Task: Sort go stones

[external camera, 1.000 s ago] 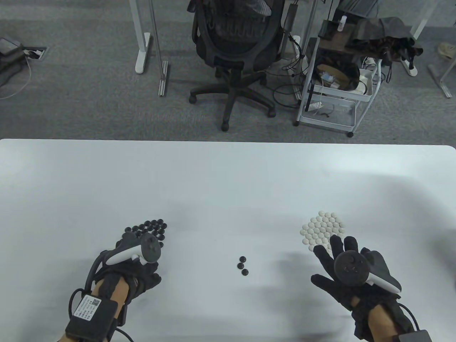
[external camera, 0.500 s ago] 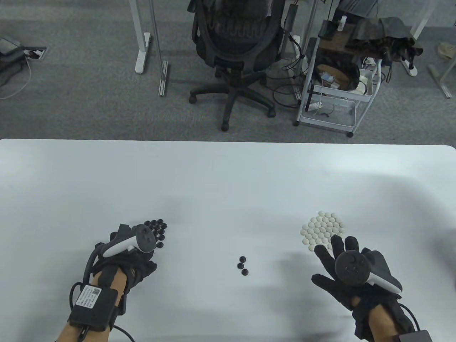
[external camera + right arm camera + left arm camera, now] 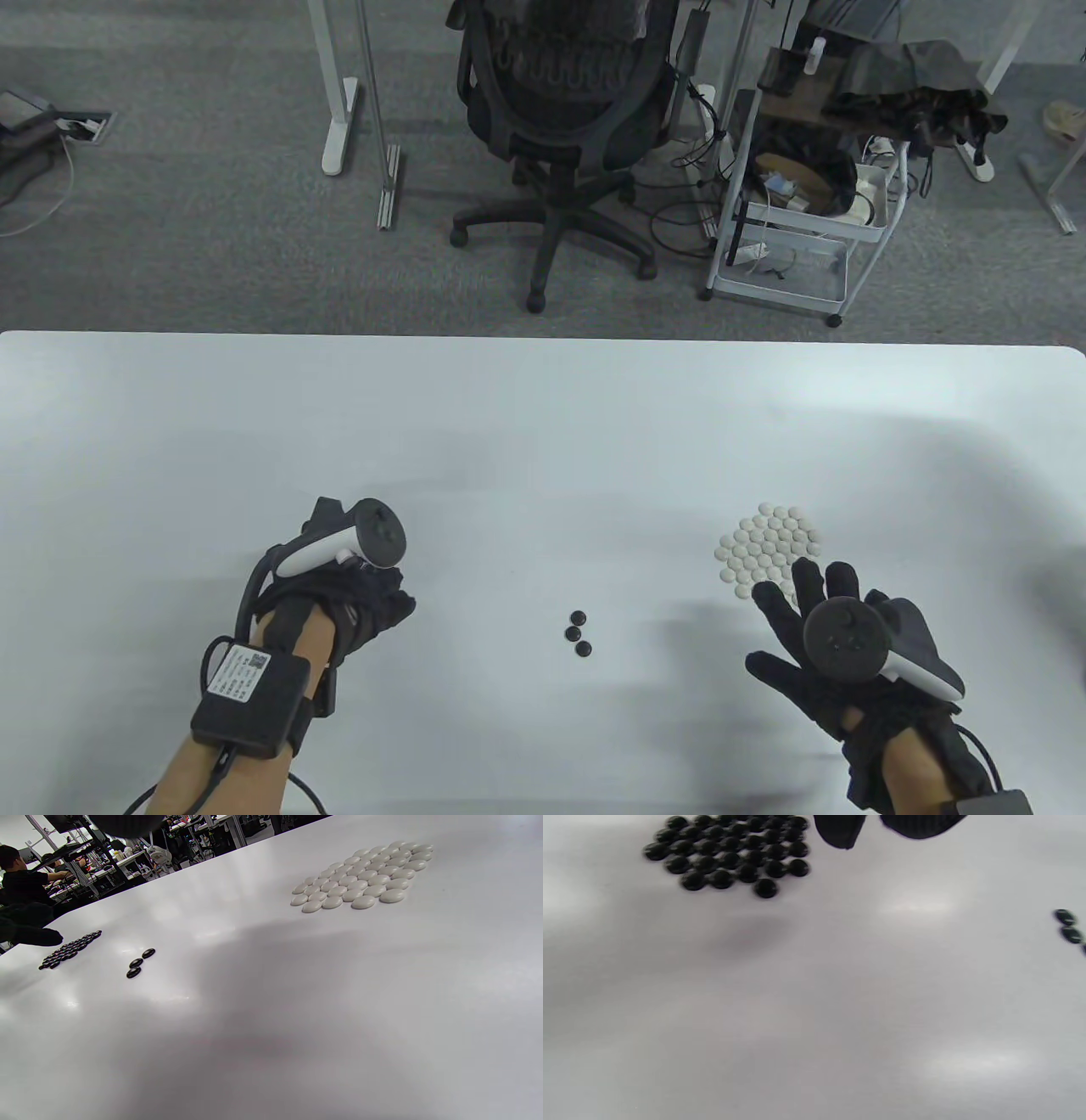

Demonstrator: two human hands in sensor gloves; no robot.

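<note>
Three loose black stones (image 3: 579, 632) lie in a short line at the table's front middle; they also show in the right wrist view (image 3: 140, 963). A packed cluster of black stones (image 3: 729, 849) lies just left of my left fingertips; my left hand (image 3: 386, 598) covers it in the table view. The left fingertips (image 3: 840, 832) are apart with nothing between them. A packed cluster of white stones (image 3: 770, 548) lies at the right. My right hand (image 3: 789, 611) is spread and empty, just in front of the white cluster (image 3: 360, 878).
The white table (image 3: 543, 424) reaches from edge to edge. An office chair (image 3: 560, 110) and a white cart (image 3: 797, 212) stand on the floor beyond the far edge. The black cluster (image 3: 70, 948) and my left glove (image 3: 29, 933) show in the right wrist view.
My left hand has moved right and a little farther away, now over the black cluster. My right hand has barely moved. The stones lie as before.
</note>
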